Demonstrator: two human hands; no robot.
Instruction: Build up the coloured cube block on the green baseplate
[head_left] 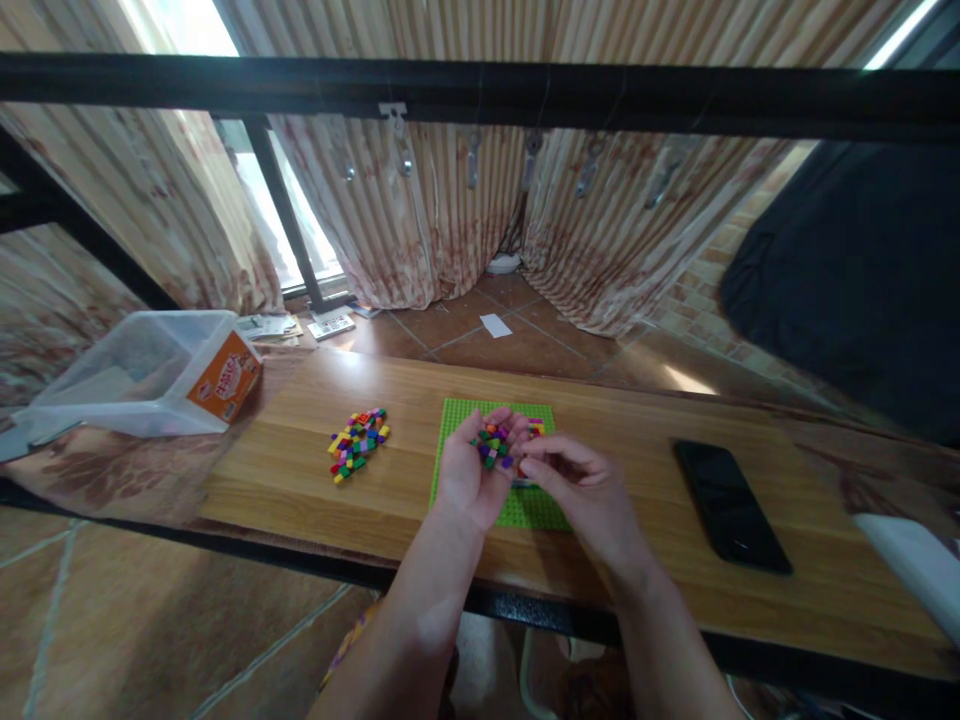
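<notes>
My left hand (466, 474) is turned palm up and cups a heap of small colourful toy bricks (491, 447), green, purple and red among them. Close beside its fingers, my right hand (581, 487) has thumb and forefinger pinched together; whatever they hold is too small to make out. Both hands are above a green studded baseplate (551, 512). Some bricks (537, 428) in yellow and red show on the plate behind the hands, partly hidden by them. To the left, a loose pile of mixed small bricks (360, 442) lies on the wooden board.
The wooden board (300, 510) lies on a table. A black phone (731, 505) rests at the right, with a white object (911, 570) past it. At the far left stands a clear plastic bin (135, 365) with an orange label. A dark bar (480, 92) crosses above.
</notes>
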